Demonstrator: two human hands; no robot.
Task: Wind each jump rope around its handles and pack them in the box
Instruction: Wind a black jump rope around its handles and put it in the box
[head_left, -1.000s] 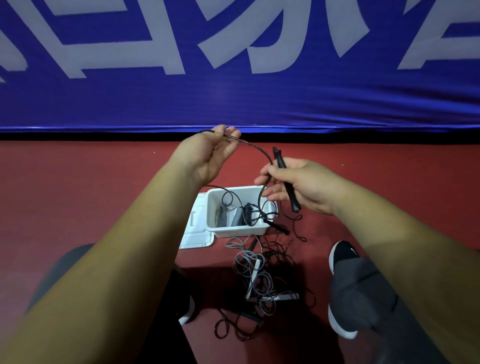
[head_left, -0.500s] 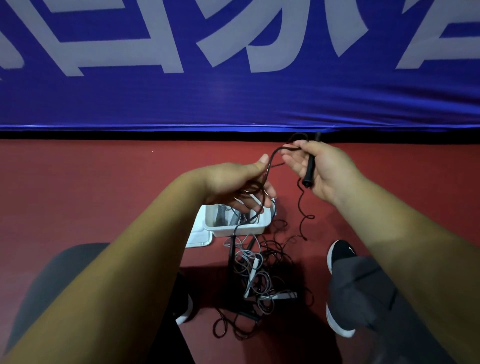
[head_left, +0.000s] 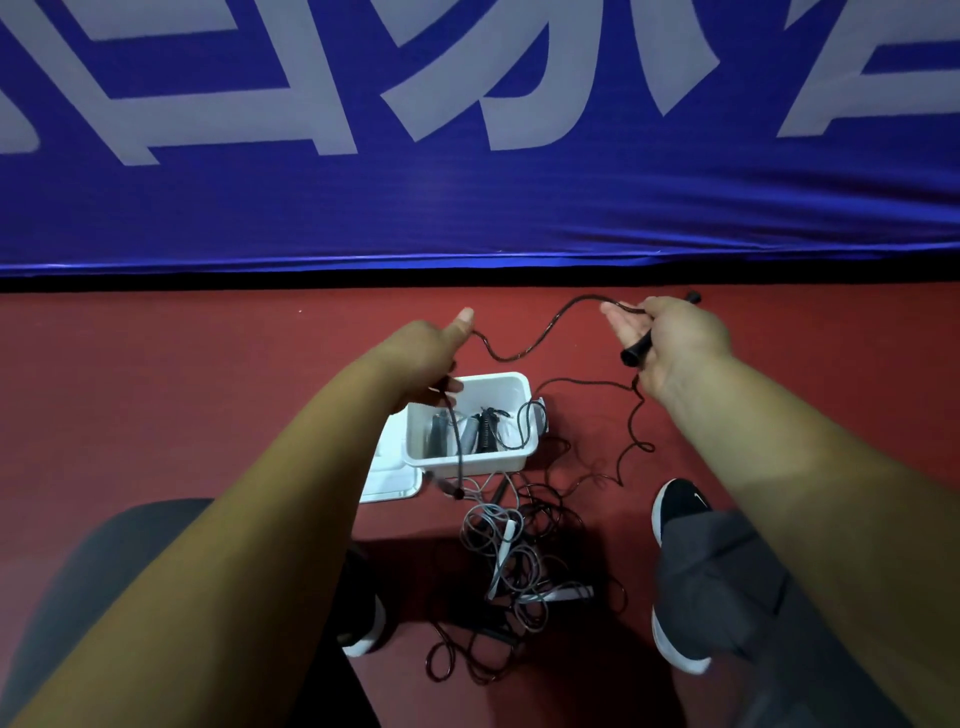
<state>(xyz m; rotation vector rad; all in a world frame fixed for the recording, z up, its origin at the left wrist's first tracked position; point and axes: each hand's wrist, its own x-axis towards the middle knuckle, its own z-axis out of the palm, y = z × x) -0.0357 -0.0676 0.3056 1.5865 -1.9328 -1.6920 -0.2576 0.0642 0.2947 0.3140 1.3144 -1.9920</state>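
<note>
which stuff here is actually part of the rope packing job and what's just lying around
Job: black jump rope held between left hand and right hand, which grips its handle; white box with wound ropes inside; tangled ropes on the floor.
Just there: box lid, blue banner, black shoes.

Dim, soft light; wide-angle bending at edges; dark shadow underfoot.

Head-worn camera looks steeply down, close overhead.
</note>
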